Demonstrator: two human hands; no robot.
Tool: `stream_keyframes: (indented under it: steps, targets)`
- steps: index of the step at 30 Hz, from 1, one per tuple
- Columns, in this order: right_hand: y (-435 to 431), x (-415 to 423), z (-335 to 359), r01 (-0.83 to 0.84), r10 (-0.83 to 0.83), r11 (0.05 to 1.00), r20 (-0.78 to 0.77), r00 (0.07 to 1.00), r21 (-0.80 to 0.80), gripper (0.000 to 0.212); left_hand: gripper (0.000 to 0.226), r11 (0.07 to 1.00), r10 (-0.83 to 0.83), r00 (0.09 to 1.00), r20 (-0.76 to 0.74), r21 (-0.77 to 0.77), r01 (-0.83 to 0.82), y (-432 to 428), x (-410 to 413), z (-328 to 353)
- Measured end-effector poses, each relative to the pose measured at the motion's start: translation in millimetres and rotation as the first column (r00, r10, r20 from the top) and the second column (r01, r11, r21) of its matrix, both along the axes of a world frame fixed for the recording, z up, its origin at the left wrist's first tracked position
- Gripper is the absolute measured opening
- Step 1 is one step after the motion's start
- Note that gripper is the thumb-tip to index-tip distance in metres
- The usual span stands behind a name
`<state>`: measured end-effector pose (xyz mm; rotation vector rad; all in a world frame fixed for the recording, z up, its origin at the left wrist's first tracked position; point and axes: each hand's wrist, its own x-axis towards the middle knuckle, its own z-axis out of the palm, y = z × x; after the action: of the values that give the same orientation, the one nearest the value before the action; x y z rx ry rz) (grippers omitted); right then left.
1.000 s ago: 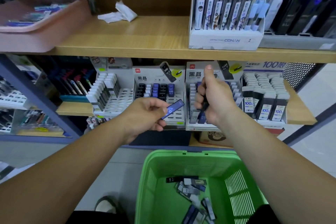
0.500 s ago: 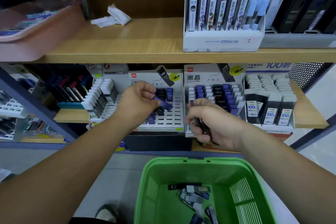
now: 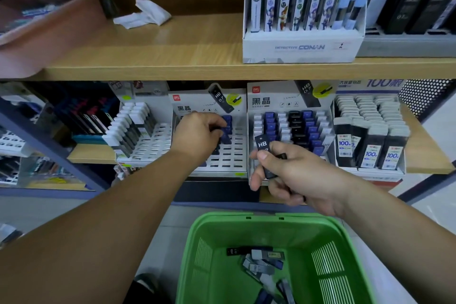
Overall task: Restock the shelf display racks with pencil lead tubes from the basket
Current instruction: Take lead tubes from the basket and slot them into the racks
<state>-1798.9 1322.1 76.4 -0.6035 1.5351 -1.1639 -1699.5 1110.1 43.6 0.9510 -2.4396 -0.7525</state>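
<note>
1. Both forearms are bare and reach forward, the left from the near left, the right from the near right.
2. The left hand is the farther one, its back turned up and its curled fingers pinching a blue tube.
3. The right hand is nearer and lower, its thumb pressing a black tube upright against curled fingers.

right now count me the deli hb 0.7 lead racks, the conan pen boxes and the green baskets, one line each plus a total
Deli HB 0.7 lead racks: 2 (left Deli rack, right Deli rack)
Detective Conan pen boxes: 1 (Conan box)
Green baskets: 1 (green basket)
Total: 4
</note>
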Motion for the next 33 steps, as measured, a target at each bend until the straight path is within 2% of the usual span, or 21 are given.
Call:
stream_keyframes:
  steps: [3, 8, 11, 15, 18, 22, 25, 28, 30, 31, 32, 33]
  targets:
    - [-2, 0, 0, 0.014, -0.014, 1.0, -0.038, 0.999, 0.013, 0.027, 0.019, 1.0, 0.0, 1.0, -0.015, 0.001, 0.0, -1, -3, -2]
    - [-5, -2, -2, 0.107, -0.107, 0.993, -0.006, 0.994, -0.055, 0.018, 0.02, 1.0, -0.011, 0.994, -0.11, -0.015, 0.009, -10, -8, 0]
    - [-6, -2, 0, 0.146, -0.145, 0.987, 0.022, 0.989, -0.062, 0.021, 0.019, 0.999, -0.024, 0.998, -0.055, -0.024, 0.022, -10, -11, -4]
    - [-7, -1, 1, 0.166, -0.165, 0.985, 0.02, 0.986, -0.051, 0.013, 0.021, 1.0, -0.013, 0.998, -0.056, 0.001, 0.013, -11, -15, -8]
    - [-6, -2, 1, 0.172, -0.17, 0.984, 0.042, 0.985, -0.048, 0.025, 0.021, 0.999, -0.03, 0.999, -0.034, 0.014, 0.03, -12, -18, -10]
    - [-5, -2, 5, 0.183, -0.186, 0.982, -0.052, 0.981, -0.047, 0.016, 0.019, 0.991, -0.086, 0.996, 0.008, -0.107, 0.086, -15, -20, -14]
    - [-6, -3, 5, 0.25, -0.255, 0.967, -0.128, 0.959, -0.05, 0.015, 0.022, 0.992, -0.092, 0.994, 0.061, -0.086, 0.097, -14, -19, -16]
    - [-8, -5, 4, 0.326, -0.332, 0.943, -0.113, 0.936, -0.066, 0.017, 0.033, 0.995, -0.066, 0.996, 0.056, -0.074, 0.07, -11, -12, -12]
    - [-9, -4, 5, 0.333, -0.341, 0.939, -0.105, 0.934, -0.089, 0.014, 0.037, 0.992, -0.029, 1.0, -0.001, -0.125, 0.028, -13, -6, -5]
    - [-10, -3, 5, 0.328, -0.338, 0.939, -0.103, 0.935, -0.106, 0.013, 0.035, 0.993, -0.014, 0.999, -0.044, -0.116, 0.009, -12, -4, -1]
    - [-12, -1, 5, 0.326, -0.339, 0.937, -0.097, 0.936, -0.123, 0.011, 0.031, 1.0, -0.01, 0.996, -0.089, -0.029, 0.008, -8, -3, 5]
    - [-15, 0, 5, 0.33, -0.343, 0.934, -0.09, 0.935, -0.138, 0.01, 0.025, 0.992, -0.018, 0.991, -0.134, 0.123, 0.035, -1, -2, 13]
